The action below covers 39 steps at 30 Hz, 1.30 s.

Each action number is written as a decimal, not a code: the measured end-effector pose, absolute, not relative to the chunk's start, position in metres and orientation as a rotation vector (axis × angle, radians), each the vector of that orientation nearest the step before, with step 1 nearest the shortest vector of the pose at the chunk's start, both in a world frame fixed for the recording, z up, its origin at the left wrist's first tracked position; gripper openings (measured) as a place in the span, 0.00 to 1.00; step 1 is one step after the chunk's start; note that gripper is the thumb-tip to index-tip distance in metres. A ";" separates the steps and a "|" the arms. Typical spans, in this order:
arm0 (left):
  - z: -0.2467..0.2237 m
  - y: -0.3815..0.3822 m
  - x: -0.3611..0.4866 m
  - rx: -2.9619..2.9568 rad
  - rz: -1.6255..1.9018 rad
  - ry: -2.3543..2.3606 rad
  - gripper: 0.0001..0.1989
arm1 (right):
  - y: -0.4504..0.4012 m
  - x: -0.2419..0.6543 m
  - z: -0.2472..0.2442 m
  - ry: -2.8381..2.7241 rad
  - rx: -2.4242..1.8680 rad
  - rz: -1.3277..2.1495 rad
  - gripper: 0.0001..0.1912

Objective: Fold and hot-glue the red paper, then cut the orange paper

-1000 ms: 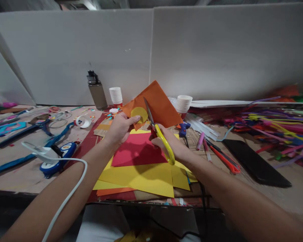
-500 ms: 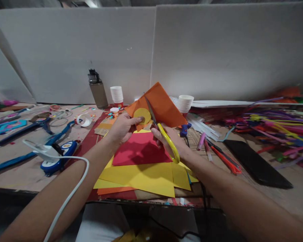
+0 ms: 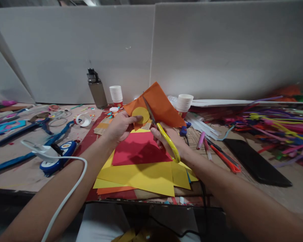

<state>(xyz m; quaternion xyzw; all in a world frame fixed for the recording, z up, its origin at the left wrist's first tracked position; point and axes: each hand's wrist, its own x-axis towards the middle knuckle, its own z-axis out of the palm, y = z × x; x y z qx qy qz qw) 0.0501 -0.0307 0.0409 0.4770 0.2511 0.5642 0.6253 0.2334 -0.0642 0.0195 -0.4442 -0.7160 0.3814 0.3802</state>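
My left hand (image 3: 121, 127) pinches a yellow paper circle (image 3: 140, 115) against an orange sheet of paper (image 3: 163, 101), thumb on top of the circle. My right hand (image 3: 168, 136) is closed round the yellow-handled scissors (image 3: 170, 143). Their blades cross the orange sheet just right of the circle, and the lower blade is partly hidden by the paper. Below both hands lies a red sheet (image 3: 141, 149) on top of several yellow sheets (image 3: 143, 178).
Left stand a bottle (image 3: 97, 90), stacked paper cups (image 3: 115, 95) and a blue power socket (image 3: 59, 158) with a white cable. At right are more cups (image 3: 184, 102), a black phone (image 3: 257, 163), an orange-handled cutter (image 3: 227, 159) and coloured pipe cleaners (image 3: 275, 131).
Hardly anything differs. The scissor blades look slightly closer together on the orange sheet, and the whole view has shifted a little.
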 end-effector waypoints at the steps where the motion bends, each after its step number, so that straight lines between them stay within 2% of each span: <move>1: 0.042 -0.032 0.050 1.090 1.297 0.584 0.16 | -0.064 0.233 0.020 -1.829 -1.129 0.976 0.15; 8: 0.045 -0.033 0.047 1.108 1.259 0.622 0.15 | -0.066 0.233 0.021 -1.837 -1.126 0.962 0.19; 22: 0.054 -0.032 0.038 1.123 1.210 0.689 0.18 | -0.068 0.235 0.028 -1.815 -1.075 1.088 0.17; 39: 0.052 -0.034 0.039 1.129 1.162 0.674 0.17 | -0.065 0.241 0.027 -1.967 -1.084 0.926 0.18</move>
